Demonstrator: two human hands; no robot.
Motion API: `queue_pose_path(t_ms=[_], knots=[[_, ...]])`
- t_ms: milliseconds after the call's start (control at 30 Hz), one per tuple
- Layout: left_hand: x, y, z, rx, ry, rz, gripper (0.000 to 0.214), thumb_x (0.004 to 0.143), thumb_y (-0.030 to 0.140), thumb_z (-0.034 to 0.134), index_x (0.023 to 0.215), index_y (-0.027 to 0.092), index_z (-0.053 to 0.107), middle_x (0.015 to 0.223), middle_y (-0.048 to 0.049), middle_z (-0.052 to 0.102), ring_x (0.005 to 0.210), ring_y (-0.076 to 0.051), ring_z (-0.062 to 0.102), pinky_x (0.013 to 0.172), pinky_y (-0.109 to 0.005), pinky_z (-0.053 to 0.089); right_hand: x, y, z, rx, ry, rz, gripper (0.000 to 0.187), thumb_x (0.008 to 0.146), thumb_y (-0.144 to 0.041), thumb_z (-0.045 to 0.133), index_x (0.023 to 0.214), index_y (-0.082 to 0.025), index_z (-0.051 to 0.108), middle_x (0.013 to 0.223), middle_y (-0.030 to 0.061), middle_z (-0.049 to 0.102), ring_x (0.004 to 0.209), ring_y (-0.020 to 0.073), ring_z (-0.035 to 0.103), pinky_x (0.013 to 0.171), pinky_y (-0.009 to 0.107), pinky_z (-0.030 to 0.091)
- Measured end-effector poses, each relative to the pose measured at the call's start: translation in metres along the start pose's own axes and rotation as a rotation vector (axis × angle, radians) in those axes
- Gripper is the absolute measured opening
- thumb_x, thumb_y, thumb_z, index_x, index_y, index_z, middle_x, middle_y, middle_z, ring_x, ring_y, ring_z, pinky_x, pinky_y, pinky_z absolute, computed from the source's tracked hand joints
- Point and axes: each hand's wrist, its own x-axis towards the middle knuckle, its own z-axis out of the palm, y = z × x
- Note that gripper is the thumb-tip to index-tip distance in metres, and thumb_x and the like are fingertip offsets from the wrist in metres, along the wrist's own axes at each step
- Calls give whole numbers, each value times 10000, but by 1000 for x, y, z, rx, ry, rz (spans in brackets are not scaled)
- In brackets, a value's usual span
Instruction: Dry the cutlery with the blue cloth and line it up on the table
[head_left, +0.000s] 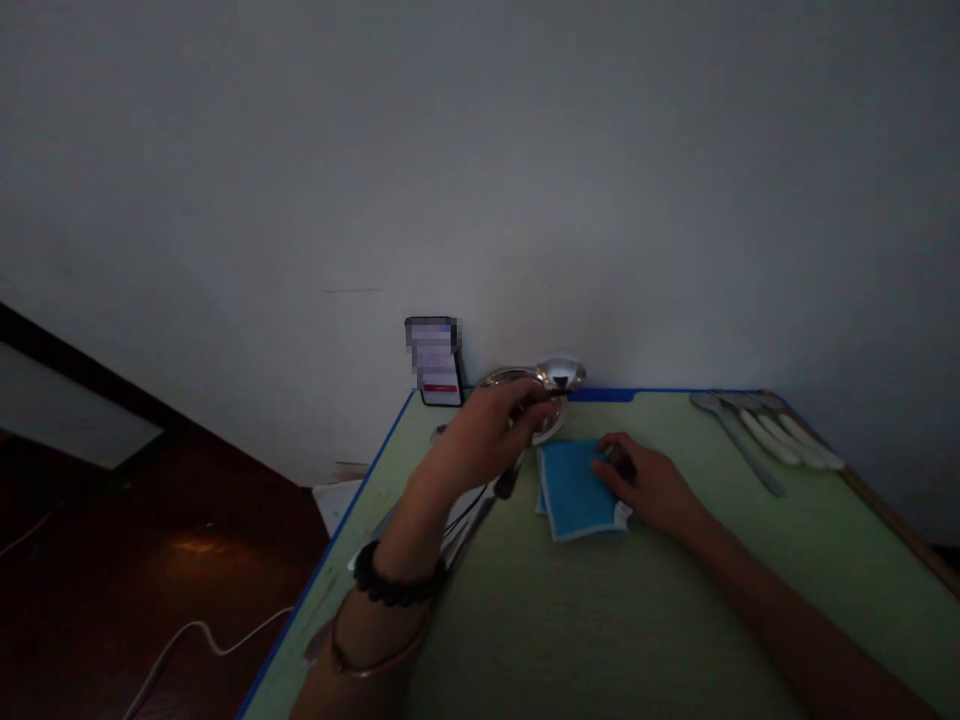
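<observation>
My left hand (491, 430) reaches over a shiny metal dish (553, 425) near the wall, fingers pinched together. Just past the fingertips shows the round, polished head of a ladle (562, 373); my hand seems closed on it, though the grip itself is mostly hidden. A dark handle end (507, 484) sticks out below the same hand. A folded blue cloth (577, 490) with pale edges lies flat in front of the dish. On its right edge rests my right hand (641, 485), thumb and fingers curled in at the cloth.
A phone (439, 365) leans upright against the wall at the table's back left corner. Several utensils with white handles and a grey one (739, 445) lie at the back right. More flat utensils (469, 520) lie under my left forearm. A white cable (202, 630) runs over the floor.
</observation>
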Motion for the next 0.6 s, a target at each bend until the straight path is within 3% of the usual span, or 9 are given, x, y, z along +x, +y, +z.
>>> queue_pose_path(t_ms=[67, 133, 200, 300, 367, 467, 600], knots=[[16, 12, 21, -100, 74, -28, 265, 901, 341, 321, 922, 172, 525, 702, 13, 589, 546, -88, 532, 572, -203, 409, -7, -7, -6, -28, 13, -17, 552, 748, -540, 500, 1160, -176, 456, 975, 88, 584, 847, 213, 574, 745, 344, 443], [32, 17, 33, -81, 108, -63, 287, 907, 345, 298, 991, 187, 522, 687, 17, 597, 590, -107, 554, 598, -210, 417, -17, -15, -14, -48, -18, -40, 641, 731, -570, 506, 1241, -192, 412, 1182, 129, 467, 1010, 240, 516, 857, 374, 410], [45, 16, 35, -62, 121, -69, 294, 900, 332, 307, 958, 179, 551, 760, -12, 624, 693, -136, 576, 633, -226, 419, -28, -22, -21, -76, -50, -50, 732, 674, -621, 536, 1263, -209, 402, 1230, 134, 411, 1079, 267, 462, 904, 398, 383], [56, 10, 30, -42, 109, -77, 313, 891, 320, 307, 890, 161, 576, 849, -50, 646, 790, -168, 585, 684, -250, 425, -37, -26, -23, -136, -139, -103, 816, 546, -630, 641, 1229, -226, 451, 1163, 117, 463, 1062, 299, 444, 912, 440, 367], [56, 7, 26, -35, 89, -81, 286, 877, 277, 318, 897, 154, 576, 875, -64, 652, 816, -178, 587, 718, -265, 426, -36, -24, -21, -161, -172, -133, 698, 590, -472, 680, 1205, -216, 474, 1129, 113, 504, 1036, 296, 459, 894, 436, 376], [48, 6, 25, -45, 29, -64, 241, 842, 256, 394, 1008, 155, 535, 897, -63, 657, 805, -173, 596, 710, -256, 436, -27, -11, -26, -104, -156, -114, 392, 720, -149, 504, 1110, -182, 529, 1030, 95, 583, 961, 228, 525, 855, 362, 403], [44, 11, 27, -106, 0, -25, 196, 866, 281, 383, 964, 179, 518, 794, -18, 642, 646, -128, 580, 631, -228, 432, -8, 9, -62, 115, -126, -92, 257, 757, -127, 423, 949, -198, 578, 879, 34, 651, 818, 173, 594, 756, 295, 441]])
